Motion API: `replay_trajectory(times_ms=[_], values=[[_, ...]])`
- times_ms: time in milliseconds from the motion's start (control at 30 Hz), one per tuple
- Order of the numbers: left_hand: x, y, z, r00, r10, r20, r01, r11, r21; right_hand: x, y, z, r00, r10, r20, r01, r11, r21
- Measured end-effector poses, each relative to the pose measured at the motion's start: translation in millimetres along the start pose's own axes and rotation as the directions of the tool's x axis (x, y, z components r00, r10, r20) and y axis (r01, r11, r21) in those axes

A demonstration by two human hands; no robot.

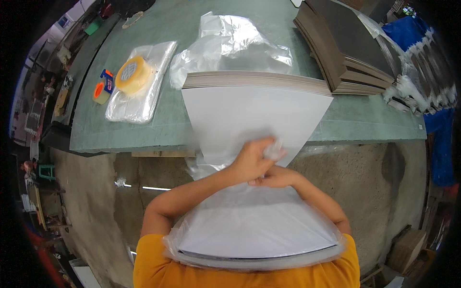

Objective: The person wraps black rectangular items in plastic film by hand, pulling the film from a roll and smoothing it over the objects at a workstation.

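A thick stack of white-faced boards (249, 108) leans at the table's near edge, its layered grey-brown edges facing up. Against my body lies a white panel inside a clear plastic bag (259, 221); whether it joins the stack is hidden by my hands. My left hand (252, 158) is closed on bunched clear plastic, slightly blurred, over the stack's lower part. Just below and crossing behind it, my right hand (276, 178) is closed too, its thumb pressed on the plastic where the bag gathers. Its other fingers are mostly hidden.
On the green table (158, 137) lie crumpled clear film (230, 45) and folded plastic bags (134, 105) with a yellowish tape roll (132, 76) on top. A small tape dispenser (103, 87) is beside them. Dark boards (355, 43) are piled at the far right.
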State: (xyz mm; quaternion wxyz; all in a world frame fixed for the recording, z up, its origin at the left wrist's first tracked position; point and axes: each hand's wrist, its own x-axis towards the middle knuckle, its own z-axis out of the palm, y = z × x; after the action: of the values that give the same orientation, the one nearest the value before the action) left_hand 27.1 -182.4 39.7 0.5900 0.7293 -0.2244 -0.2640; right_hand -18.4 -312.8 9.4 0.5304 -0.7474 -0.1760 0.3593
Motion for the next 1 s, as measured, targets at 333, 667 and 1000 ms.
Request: replay_trajectory(times_ms=[333,667,1000], values=[[-10,79,-85,0.964,-0.013,-0.265,-0.042,0.978,-0.202,-30,-64,-34,0.806,-0.164,-0.569,0.347,0.909,0.229],[-19,43,-84,0.99,0.112,-0.089,-0.107,0.993,0.054,-40,-45,-48,0.91,-0.328,-0.253,0.413,0.748,0.519],[-28,39,-81,0.958,0.167,-0.233,-0.201,0.97,-0.134,-65,-41,-42,0.974,-0.1,-0.205,0.05,0.971,-0.233]])
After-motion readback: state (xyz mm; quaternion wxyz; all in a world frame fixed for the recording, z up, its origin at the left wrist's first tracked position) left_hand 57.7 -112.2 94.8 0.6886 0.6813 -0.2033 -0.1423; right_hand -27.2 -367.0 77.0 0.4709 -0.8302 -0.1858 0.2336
